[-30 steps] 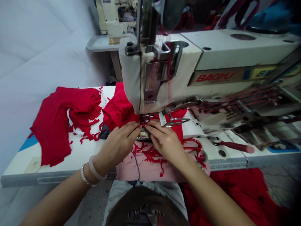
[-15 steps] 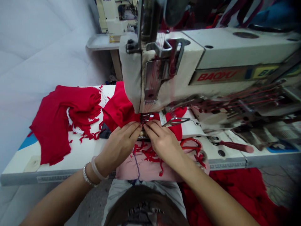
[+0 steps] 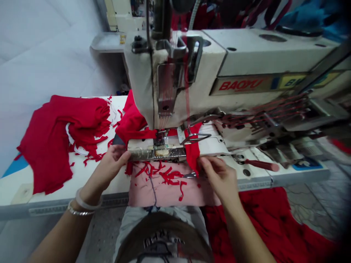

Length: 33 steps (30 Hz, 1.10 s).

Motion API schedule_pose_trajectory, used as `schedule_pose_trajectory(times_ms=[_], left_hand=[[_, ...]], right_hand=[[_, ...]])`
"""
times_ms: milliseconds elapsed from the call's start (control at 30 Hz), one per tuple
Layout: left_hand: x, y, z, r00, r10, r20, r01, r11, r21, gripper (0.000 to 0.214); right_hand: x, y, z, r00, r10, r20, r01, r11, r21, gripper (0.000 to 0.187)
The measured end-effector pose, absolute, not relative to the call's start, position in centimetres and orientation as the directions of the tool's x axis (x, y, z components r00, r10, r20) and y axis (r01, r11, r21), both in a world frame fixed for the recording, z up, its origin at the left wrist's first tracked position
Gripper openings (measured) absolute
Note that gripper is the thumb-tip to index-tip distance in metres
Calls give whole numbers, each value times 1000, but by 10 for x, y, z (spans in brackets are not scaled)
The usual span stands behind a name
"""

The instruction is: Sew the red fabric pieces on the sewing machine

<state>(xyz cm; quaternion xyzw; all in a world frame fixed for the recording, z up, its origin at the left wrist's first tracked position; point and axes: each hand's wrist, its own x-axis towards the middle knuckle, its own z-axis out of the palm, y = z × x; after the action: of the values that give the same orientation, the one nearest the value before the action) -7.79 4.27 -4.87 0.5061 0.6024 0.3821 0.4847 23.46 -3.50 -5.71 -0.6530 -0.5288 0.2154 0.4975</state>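
Observation:
My left hand (image 3: 109, 167) rests on the table at the left end of the sewing machine's metal bed (image 3: 149, 152), thumb and fingers touching the red fabric (image 3: 131, 124) there; whether it grips is unclear. My right hand (image 3: 216, 175) pinches the lower end of a narrow red strip (image 3: 192, 155) that runs down from the folder beside the presser foot (image 3: 160, 140). Small metal snips (image 3: 189, 175) lie just left of that hand. Red thread scraps (image 3: 161, 175) litter a pink cloth (image 3: 164, 190) on the table's front edge.
A cream sewing machine (image 3: 246, 65) fills the upper right. A pile of red fabric pieces (image 3: 57, 131) lies on the white table (image 3: 90, 179) at left. A red-handled tool (image 3: 260, 165) sits at right. More red cloth (image 3: 263, 223) hangs below the table.
Both hands have drawn apart from the presser foot, the left one leftward, the right one rightward onto the red strip. The metal bed now shows. The view has shifted.

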Motion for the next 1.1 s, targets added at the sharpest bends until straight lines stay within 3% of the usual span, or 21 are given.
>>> schedule_pose_trajectory(times_ms=[67,133,200,267,333,367,400,467,500,567,633,700,767,800,867,967,1033,1100], left_hand=[[-79,44,-45,81,924,-372,54,369,928,59],[-82,44,-38,72,920,-384,-108,390,914,50],[-89,44,-32,26,928,-371,-227,367,902,44],[-97,42,-28,2,919,-393,-280,378,882,41],[-101,38,-26,36,893,-449,-262,442,858,40],[-101,35,-26,70,880,-471,-235,473,849,40],[-99,32,-25,105,868,-485,-197,496,846,41],[-96,26,-25,149,853,-501,-98,516,851,44],[-97,23,-26,135,860,-493,-45,502,864,44],[-106,18,-26,9,918,-397,27,396,918,42],[-123,18,-25,-182,966,-185,30,193,981,37],[-140,24,-19,-335,942,22,-28,-34,999,36],[-144,33,-10,-364,918,159,-96,-207,974,35],[-139,38,-5,-314,923,222,-108,-267,958,34],[-114,49,7,-25,949,315,-49,-316,948,32],[-61,63,20,535,818,214,270,-405,874,26],[-34,70,22,637,751,175,462,-553,693,23],[-21,72,20,624,737,260,581,-660,477,23]], right_hand=[[228,-31,-64,290,956,-34,138,-77,-987,32],[226,-29,-62,250,954,-167,-131,-137,-982,33],[233,-30,-51,306,935,-177,-280,-89,-956,33],[245,-33,-34,438,895,-84,-323,70,-944,29],[250,-32,-18,615,775,145,-166,307,-937,20],[247,-30,-12,653,689,314,21,398,-917,16],[241,-26,-7,599,616,511,258,456,-852,15],[219,-15,-5,183,569,801,665,528,-527,17],[207,-9,-6,-91,571,816,749,579,-321,18],[187,1,-12,-486,527,697,718,695,-25,19],[176,8,-20,-602,498,625,684,725,80,22],[174,11,-26,-599,513,615,705,701,102,23],[177,10,-29,-593,543,595,734,667,123,25],[178,9,-29,-594,559,578,745,653,135,28],[182,7,-28,-603,587,540,758,633,158,34],[190,5,-27,-590,610,528,779,602,175,35],[196,3,-27,-594,603,532,778,600,188,33],[199,2,-27,-610,584,535,762,617,196,29]])
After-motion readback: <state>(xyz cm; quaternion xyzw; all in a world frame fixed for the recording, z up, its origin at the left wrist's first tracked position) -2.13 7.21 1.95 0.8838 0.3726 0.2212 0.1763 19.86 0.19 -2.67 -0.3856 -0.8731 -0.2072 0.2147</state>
